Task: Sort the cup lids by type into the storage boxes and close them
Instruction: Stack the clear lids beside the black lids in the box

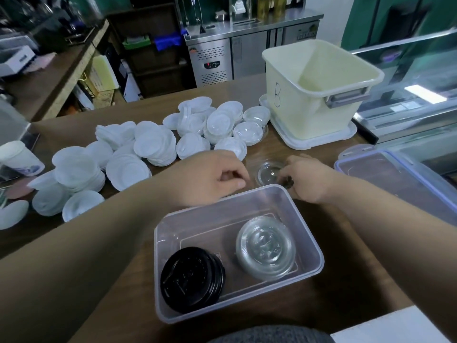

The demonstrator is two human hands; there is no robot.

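A clear plastic box stands on the wooden counter in front of me. Inside it lie a stack of black lids at the left and a stack of clear lids at the right. Just beyond the box, a clear domed lid lies on the counter between my hands. My right hand grips its right edge with curled fingers. My left hand hovers to its left with fingers curled, and I cannot see it holding anything. Many white lids are heaped across the counter's left and middle.
A cream tub marked "B" stands at the back right on its own lid. The clear box's blue-rimmed lid lies at the right. A paper cup stands at the far left. A glass display case borders the right side.
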